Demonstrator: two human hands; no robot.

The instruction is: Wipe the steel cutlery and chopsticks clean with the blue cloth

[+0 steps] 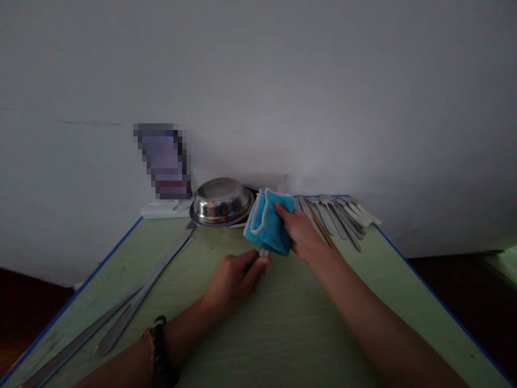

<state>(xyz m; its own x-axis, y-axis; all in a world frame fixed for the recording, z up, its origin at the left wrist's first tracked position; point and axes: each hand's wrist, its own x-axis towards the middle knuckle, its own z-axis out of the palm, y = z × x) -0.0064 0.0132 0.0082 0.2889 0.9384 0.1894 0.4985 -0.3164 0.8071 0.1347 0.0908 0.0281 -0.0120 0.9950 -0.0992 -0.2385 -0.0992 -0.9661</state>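
My right hand [301,231] is closed on a folded blue cloth [270,221] with white edging, thumb on top. Just below the cloth, my left hand [240,277] pinches a slim utensil with a pale handle [264,253]. The cloth covers much of that utensil, so its kind is hidden. A faint pale shape [284,183] shows above the cloth; whether it belongs to the same utensil I cannot tell. Behind the hands, an upturned steel bowl [222,198] rests on the green table [283,323].
Several spoons [339,218] and brown chopsticks [319,221] lie in a row at the back right. Long flat metal utensils [141,293] stretch along the left side. A blurred phone-like screen [165,161] stands on a white base [165,209] by the wall.
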